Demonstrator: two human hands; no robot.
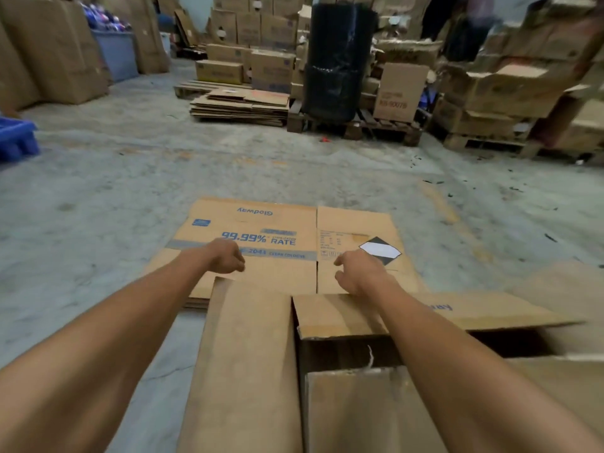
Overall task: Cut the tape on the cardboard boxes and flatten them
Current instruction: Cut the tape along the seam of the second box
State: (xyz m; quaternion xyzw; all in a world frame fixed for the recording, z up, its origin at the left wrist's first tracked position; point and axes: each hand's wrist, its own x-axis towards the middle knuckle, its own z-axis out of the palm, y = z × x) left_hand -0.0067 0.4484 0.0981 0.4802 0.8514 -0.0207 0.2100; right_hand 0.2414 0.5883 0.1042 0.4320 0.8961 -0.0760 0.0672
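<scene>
An opened cardboard box stands right in front of me, its flaps spread outward and its dark inside showing. Beyond it a flattened box with blue print lies on the concrete floor. My left hand hovers just past the far end of the left flap with its fingers curled into a fist; nothing shows in it. At the far edge of the back flap is my right hand, fingers loosely bent and apart, holding nothing that I can see.
Across the floor a pile of flattened cardboard lies beside a wooden pallet carrying a tall black roll. Stacked boxes line the back and both sides. A blue crate sits at the left edge.
</scene>
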